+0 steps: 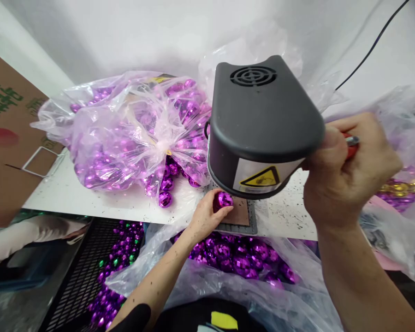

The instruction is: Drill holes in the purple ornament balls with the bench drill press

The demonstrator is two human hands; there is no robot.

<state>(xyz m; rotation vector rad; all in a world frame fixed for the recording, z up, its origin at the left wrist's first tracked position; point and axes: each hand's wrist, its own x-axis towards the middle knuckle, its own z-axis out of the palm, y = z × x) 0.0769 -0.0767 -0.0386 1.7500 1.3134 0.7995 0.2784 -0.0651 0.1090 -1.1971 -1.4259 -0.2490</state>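
Note:
My left hand (207,212) pinches a shiny purple mirror-faceted ball (225,199) between thumb and fingers. The ball is over a brown square pad on a grey ridged mat (251,216). Above it stands a dark grey machine housing (263,120) with a round vent and a yellow warning label; it hides part of the mat. At the housing's right side, my right hand (349,170) is closed around a red piece with a metal tip (352,140). Most of that piece is hidden by the fingers, so its kind does not show.
A tied clear bag (100,138) of purple balls lies left, with loose balls (165,199) beside it. An open bag (242,258) of balls hangs at the front edge. Left are a cardboard box (10,152), a black crate (72,272) and another person's arm (34,235).

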